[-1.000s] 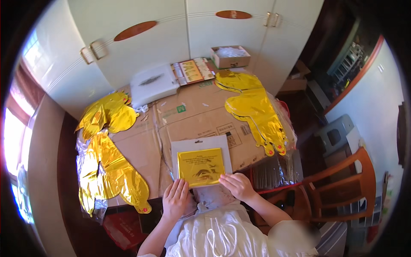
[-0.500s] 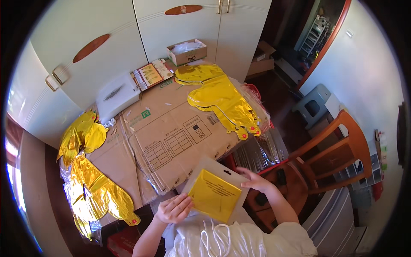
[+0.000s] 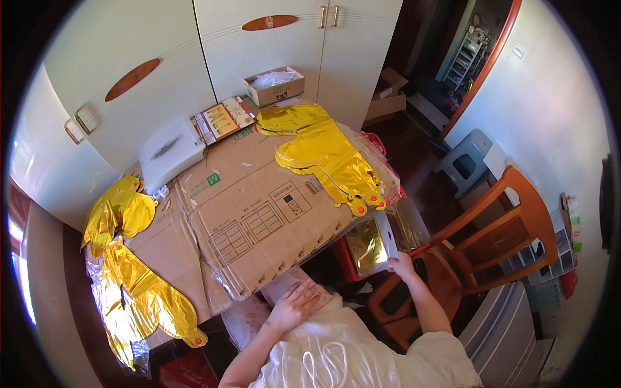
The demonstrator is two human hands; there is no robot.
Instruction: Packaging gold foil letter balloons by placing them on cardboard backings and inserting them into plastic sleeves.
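At the lower right, my right hand (image 3: 402, 266) is closed on the near end of a flat package (image 3: 367, 249) with a shiny gold foil face and a pale border. The package is tilted beside the table's near right edge, over a red basket (image 3: 346, 262). My left hand (image 3: 295, 306) lies flat on my lap, fingers stretched out, holding nothing. Spread at the far right of the cardboard-topped table (image 3: 200, 174) is a flat gold foil balloon (image 3: 323, 155). More gold foil balloons (image 3: 145, 291) lie crumpled along the left side.
Along the table's back stand a white box (image 3: 171, 152), a packet (image 3: 220, 123) and an open carton (image 3: 275, 87) with clear plastic inside. A wooden chair (image 3: 508, 226) is close on my right. Behind it stands a grey-blue stool (image 3: 466, 161). White cupboards (image 3: 259, 52) rise behind the table.
My right hand has carried the package from in front of my chest to the right, over the red basket. My left hand has let go of it and come down onto my lap.
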